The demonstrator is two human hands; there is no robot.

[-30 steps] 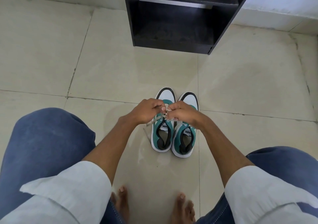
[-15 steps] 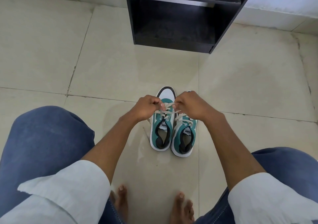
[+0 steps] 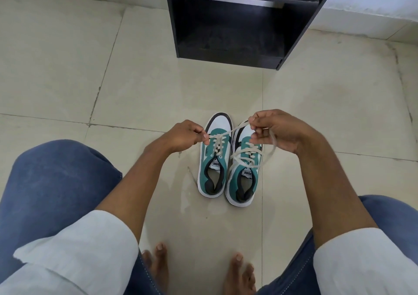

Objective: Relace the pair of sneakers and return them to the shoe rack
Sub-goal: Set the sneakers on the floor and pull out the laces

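Head view | pair of sneakers (image 3: 228,170) side by side on floor (image 3: 135,91), centre, toes toward far shoe rack (image 3: 237,23) | left hand (image 3: 185,136) pinched on lace (image 3: 228,132) of left sneaker | right hand (image 3: 276,129) pinched on other end, loop hanging right
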